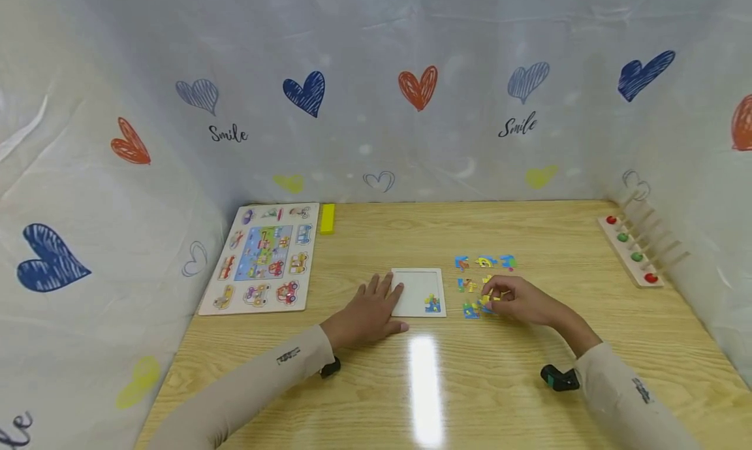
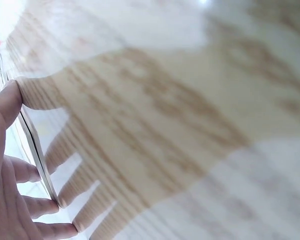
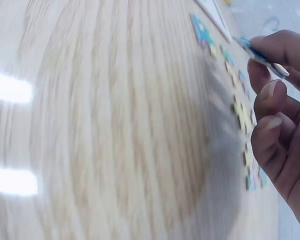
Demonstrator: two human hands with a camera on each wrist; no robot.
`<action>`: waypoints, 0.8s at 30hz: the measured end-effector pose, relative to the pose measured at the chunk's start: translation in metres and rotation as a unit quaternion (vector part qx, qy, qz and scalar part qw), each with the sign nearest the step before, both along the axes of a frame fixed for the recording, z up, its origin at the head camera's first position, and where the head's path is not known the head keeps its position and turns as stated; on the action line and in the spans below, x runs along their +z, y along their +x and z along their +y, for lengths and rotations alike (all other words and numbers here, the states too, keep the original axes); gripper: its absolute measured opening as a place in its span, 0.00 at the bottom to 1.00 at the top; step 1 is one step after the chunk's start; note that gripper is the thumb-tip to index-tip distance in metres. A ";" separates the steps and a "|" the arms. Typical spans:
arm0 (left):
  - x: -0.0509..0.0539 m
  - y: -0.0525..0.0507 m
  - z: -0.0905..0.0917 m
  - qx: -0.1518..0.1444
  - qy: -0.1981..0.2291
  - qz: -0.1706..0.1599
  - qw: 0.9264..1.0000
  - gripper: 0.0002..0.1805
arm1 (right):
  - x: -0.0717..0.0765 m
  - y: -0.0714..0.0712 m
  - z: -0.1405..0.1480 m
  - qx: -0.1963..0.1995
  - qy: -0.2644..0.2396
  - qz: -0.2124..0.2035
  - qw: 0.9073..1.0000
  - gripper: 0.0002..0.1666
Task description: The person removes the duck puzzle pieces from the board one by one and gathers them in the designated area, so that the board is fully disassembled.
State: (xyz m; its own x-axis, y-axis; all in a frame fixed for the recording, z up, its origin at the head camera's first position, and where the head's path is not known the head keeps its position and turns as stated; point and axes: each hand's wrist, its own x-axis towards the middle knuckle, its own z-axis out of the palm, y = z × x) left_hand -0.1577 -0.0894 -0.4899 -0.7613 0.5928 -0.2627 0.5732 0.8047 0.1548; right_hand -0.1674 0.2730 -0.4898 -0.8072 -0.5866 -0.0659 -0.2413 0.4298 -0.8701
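A white square puzzle frame (image 1: pixel 414 293) lies mid-table, with one jigsaw piece (image 1: pixel 432 303) in its lower right corner. My left hand (image 1: pixel 373 309) rests at the frame's left edge, fingers spread and straight; the left wrist view shows the fingertips touching the frame's side (image 2: pixel 37 155). Over the loose pieces to the right, my right hand (image 1: pixel 517 300) pinches a blue puzzle piece (image 3: pixel 260 56) between thumb and forefinger, raised off the table. Several loose puzzle pieces (image 1: pixel 467 285) lie in rows between the frame and that hand, some partly hidden by it.
A wooden picture board (image 1: pixel 311 260) with vehicle pieces lies at the back left, a yellow block (image 1: pixel 327 219) beside it. Along the right edge stands a wooden rack (image 1: pixel 633 257) with pegs and red and green beads. A printed cloth (image 1: pixel 364 143) walls off the back and sides.
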 end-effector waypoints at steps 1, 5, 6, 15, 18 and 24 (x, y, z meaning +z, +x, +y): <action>0.000 0.000 0.000 0.000 0.000 0.000 1.000 0.47 | -0.001 0.000 0.003 0.002 0.003 -0.005 1.000 0.09; -0.002 -0.001 -0.001 0.001 -0.006 0.002 1.000 0.47 | -0.007 0.002 0.010 0.003 0.024 -0.008 1.000 0.09; -0.002 -0.001 -0.001 0.001 -0.006 0.002 1.000 0.47 | -0.008 0.002 0.011 0.000 0.034 0.002 0.999 0.09; -0.001 -0.002 -0.002 -0.006 0.005 0.001 1.000 0.47 | -0.009 0.007 0.005 -0.050 0.133 0.095 0.985 0.11; -0.003 -0.002 -0.002 -0.007 0.002 0.007 1.000 0.47 | -0.006 0.010 0.003 -0.061 0.153 0.104 0.981 0.13; -0.003 -0.002 -0.001 -0.013 -0.001 0.013 1.000 0.47 | 0.001 0.016 0.007 -0.078 0.188 0.104 0.973 0.19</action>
